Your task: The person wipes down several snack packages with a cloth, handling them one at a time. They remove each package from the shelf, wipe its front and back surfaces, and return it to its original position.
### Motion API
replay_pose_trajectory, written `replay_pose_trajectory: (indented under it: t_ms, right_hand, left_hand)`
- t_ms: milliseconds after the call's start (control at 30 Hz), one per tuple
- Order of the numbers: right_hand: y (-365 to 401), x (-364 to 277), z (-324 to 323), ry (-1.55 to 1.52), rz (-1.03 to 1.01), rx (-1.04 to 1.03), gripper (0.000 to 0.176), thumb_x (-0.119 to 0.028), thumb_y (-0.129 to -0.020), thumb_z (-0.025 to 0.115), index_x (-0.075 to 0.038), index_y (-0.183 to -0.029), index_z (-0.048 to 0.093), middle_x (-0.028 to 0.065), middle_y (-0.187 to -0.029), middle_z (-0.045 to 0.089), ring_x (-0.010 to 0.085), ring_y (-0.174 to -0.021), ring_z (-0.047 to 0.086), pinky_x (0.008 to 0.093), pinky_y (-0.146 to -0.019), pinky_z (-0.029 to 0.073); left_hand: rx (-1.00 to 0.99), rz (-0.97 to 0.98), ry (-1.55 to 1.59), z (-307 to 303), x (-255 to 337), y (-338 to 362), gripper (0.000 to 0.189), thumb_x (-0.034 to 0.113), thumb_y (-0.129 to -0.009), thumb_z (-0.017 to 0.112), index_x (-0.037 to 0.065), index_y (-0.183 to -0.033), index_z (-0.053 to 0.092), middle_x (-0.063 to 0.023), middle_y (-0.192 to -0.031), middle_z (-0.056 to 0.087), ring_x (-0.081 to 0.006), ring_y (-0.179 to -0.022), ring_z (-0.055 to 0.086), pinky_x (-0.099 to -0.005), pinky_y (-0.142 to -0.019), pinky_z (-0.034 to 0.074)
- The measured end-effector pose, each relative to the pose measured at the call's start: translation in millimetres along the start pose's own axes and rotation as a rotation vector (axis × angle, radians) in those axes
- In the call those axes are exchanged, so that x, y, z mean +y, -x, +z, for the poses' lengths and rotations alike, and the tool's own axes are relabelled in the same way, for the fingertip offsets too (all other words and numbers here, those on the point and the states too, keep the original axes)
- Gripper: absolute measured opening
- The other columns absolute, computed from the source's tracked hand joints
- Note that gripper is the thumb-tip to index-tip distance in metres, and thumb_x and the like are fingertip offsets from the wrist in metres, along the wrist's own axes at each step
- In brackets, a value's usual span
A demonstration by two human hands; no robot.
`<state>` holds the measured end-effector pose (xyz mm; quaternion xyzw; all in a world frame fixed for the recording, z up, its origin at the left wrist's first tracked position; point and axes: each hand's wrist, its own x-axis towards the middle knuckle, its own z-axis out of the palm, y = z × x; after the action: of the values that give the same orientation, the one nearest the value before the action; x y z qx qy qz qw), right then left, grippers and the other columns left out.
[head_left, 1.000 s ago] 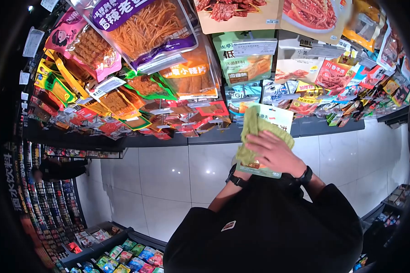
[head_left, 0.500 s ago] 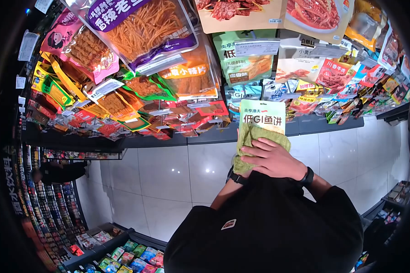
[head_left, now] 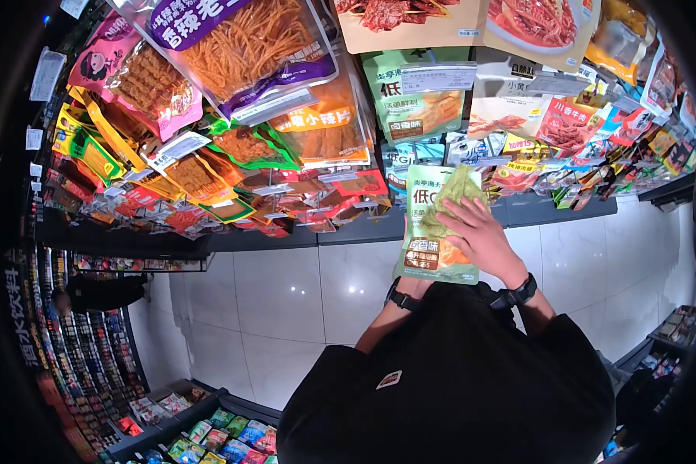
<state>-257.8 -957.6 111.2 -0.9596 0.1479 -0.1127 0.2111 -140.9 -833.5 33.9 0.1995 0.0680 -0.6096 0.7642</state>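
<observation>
In front of my chest, an upright light-green snack bag (head_left: pixel 421 213) with Chinese lettering faces up at me. From behind and below, my left hand (head_left: pixel 412 287) holds the bag; most of its fingers are hidden by it. A folded green cloth (head_left: pixel 462 185) lies against the upper right of the bag's front. My right hand (head_left: pixel 475 232) presses this cloth to the bag with its fingers laid over it. Dark bands circle both wrists.
Ahead stands a rack of hanging snack bags, including a similar green bag (head_left: pixel 414 108) and a large purple-edged bag (head_left: pixel 247 54). Price tags (head_left: pixel 437 80) stick out from it. A person in dark clothes (head_left: pixel 104 292) is at far left. Below are bins of packets (head_left: pixel 232 433).
My right hand has slid the cloth up and to the right across the bag. The bag's lower front, covered before, now shows its brown label and food picture.
</observation>
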Motion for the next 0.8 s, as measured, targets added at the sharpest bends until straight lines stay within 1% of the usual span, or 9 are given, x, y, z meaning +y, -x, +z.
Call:
replay_pose_trajectory:
  t_ms: [33, 100, 333, 367, 467, 500, 633, 700, 800]
  right_hand:
    - [-2, -3, 4, 0.0, 0.001, 0.0, 0.046, -0.028, -0.096, 0.067, -0.02, -0.141, 0.061, 0.0051, -0.155, 0.051, 0.0375, -0.141, 0.047, 0.0511, -0.122, 0.033]
    - [-6, -10, 11, -0.181, -0.064, -0.07, 0.045, -0.026, -0.096, 0.067, -0.018, -0.139, 0.062, 0.0054, -0.153, 0.052, 0.0372, -0.141, 0.047, 0.0491, -0.12, 0.036]
    - [-9, -20, 18, -0.215, -0.289, -0.173, 0.04, -0.023, -0.093, 0.071, -0.017, -0.132, 0.066, 0.0049, -0.151, 0.054, 0.0361, -0.137, 0.05, 0.0476, -0.119, 0.039]
    - [-7, -23, 16, -0.206, -0.298, -0.154, 0.037, -0.025, -0.093, 0.069, -0.018, -0.129, 0.067, 0.0049, -0.147, 0.058, 0.0348, -0.136, 0.052, 0.0483, -0.119, 0.038]
    - [-15, -12, 10, -0.173, -0.241, -0.118, 0.033, -0.028, -0.094, 0.068, -0.016, -0.125, 0.068, 0.0051, -0.14, 0.063, 0.0342, -0.134, 0.054, 0.0502, -0.119, 0.037]
    - [-19, -9, 11, -0.158, -0.203, -0.05, 0.031, -0.032, -0.096, 0.065, -0.015, -0.122, 0.069, 0.0051, -0.135, 0.066, 0.0336, -0.133, 0.055, 0.0515, -0.119, 0.035]
    - [-20, -5, 10, -0.132, -0.084, -0.094, 0.032, -0.033, -0.097, 0.065, -0.015, -0.123, 0.07, 0.0048, -0.139, 0.064, 0.0338, -0.136, 0.052, 0.052, -0.122, 0.031]
    - [-13, -13, 4, -0.18, -0.243, -0.16, 0.031, -0.034, -0.097, 0.066, -0.014, -0.121, 0.072, 0.0045, -0.137, 0.065, 0.0334, -0.137, 0.052, 0.0534, -0.123, 0.029]
    - [-7, -14, -1, -0.191, -0.288, -0.14, 0.029, -0.035, -0.099, 0.063, -0.015, -0.118, 0.072, 0.0053, -0.135, 0.065, 0.032, -0.136, 0.052, 0.0535, -0.123, 0.028]
  left_hand:
    - [-0.005, -0.005, 0.003, -1, -1, 0, 0.079, 0.068, -0.104, 0.036, 0.011, -0.158, 0.037, -0.0193, -0.155, 0.046, -0.0351, -0.14, 0.049, -0.0531, -0.116, 0.042]
    - [-0.012, -0.016, 0.01, -5, -5, -1, 0.078, 0.068, -0.104, 0.036, 0.011, -0.158, 0.037, -0.0192, -0.155, 0.046, -0.035, -0.14, 0.05, -0.053, -0.116, 0.042]
    - [-0.009, -0.039, 0.021, -11, -13, -2, 0.077, 0.068, -0.104, 0.036, 0.011, -0.157, 0.039, -0.0191, -0.153, 0.048, -0.0347, -0.139, 0.051, -0.0529, -0.115, 0.043]
    - [-0.009, -0.044, 0.024, -11, -14, -1, 0.077, 0.068, -0.104, 0.035, 0.011, -0.156, 0.039, -0.019, -0.153, 0.049, -0.0347, -0.138, 0.051, -0.0528, -0.115, 0.043]
    - [-0.018, -0.05, 0.033, -8, -18, -2, 0.076, 0.067, -0.104, 0.035, 0.011, -0.156, 0.04, -0.019, -0.152, 0.049, -0.0346, -0.138, 0.052, -0.0527, -0.115, 0.043]
    - [-0.016, -0.056, 0.035, -8, -17, -1, 0.076, 0.067, -0.104, 0.035, 0.011, -0.156, 0.04, -0.0189, -0.152, 0.05, -0.0345, -0.138, 0.052, -0.0527, -0.115, 0.043]
    - [-0.02, -0.064, 0.046, -13, -12, -10, 0.075, 0.067, -0.105, 0.035, 0.011, -0.155, 0.041, -0.0189, -0.151, 0.051, -0.0344, -0.137, 0.053, -0.0526, -0.115, 0.044]
    - [-0.373, -0.01, 0.228, -22, -2, -21, 0.067, 0.06, -0.109, 0.031, 0.013, -0.153, 0.045, -0.015, -0.143, 0.058, -0.0324, -0.129, 0.059, -0.0496, -0.111, 0.048]
    - [-0.339, -0.034, 0.228, -16, 3, -17, 0.073, 0.066, -0.106, 0.033, 0.01, -0.149, 0.048, -0.016, -0.137, 0.062, -0.0321, -0.124, 0.063, -0.0496, -0.104, 0.053]
